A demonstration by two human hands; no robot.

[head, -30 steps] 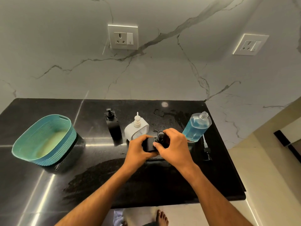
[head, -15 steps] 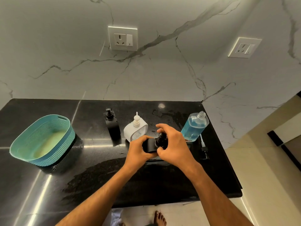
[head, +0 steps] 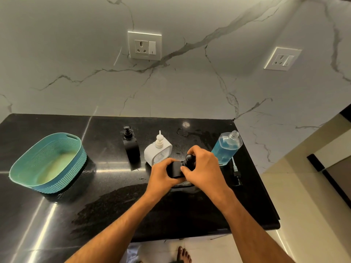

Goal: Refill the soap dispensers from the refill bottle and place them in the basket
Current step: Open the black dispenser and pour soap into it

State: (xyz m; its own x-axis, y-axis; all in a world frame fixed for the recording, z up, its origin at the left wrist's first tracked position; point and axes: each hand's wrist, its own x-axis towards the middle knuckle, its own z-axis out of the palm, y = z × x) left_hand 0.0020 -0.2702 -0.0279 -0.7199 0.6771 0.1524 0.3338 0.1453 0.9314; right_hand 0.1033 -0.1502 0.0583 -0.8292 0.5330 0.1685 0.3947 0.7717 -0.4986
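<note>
A black soap dispenser (head: 175, 169) stands on the black counter (head: 114, 186) near its middle. My left hand (head: 161, 177) grips its body from the left. My right hand (head: 203, 168) is closed around its black pump head (head: 189, 159). Behind it stand a white soap dispenser (head: 157, 151) and a second black soap dispenser (head: 131, 146), both with pumps on. The clear refill bottle (head: 226, 148), partly full of blue liquid and with no cap, stands to the right. The teal basket (head: 47, 164) sits at the left with nothing in it.
A loose pump with a clear tube (head: 236, 174) lies on the counter by the refill bottle. A wet patch (head: 195, 135) shows behind the dispensers. The counter's right edge (head: 266, 186) drops to a tiled floor. Two wall sockets (head: 144, 46) are on the marble wall.
My right hand has shifted its fingers around the pump head of the black dispenser, while my left hand keeps holding the body. The camera view has moved slightly.
</note>
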